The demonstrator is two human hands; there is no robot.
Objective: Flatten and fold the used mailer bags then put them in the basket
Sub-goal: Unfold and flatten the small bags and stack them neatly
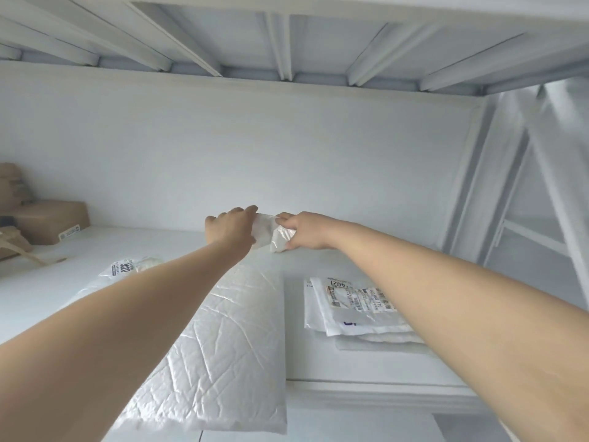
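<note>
A person's left hand (231, 229) and right hand (304, 231) meet at the far side of a white bench (294, 330), close to the wall, both grasping a small crumpled mailer bag (271, 232). The left hand's fingers curl over one end and the right hand pinches the other. A large mailer (216, 339) (white, heavily creased) lies flat under the left forearm. A stack of labelled mailers (357, 311) lies by the right forearm. Cardboard boxes (51, 220) sit far left.
</note>
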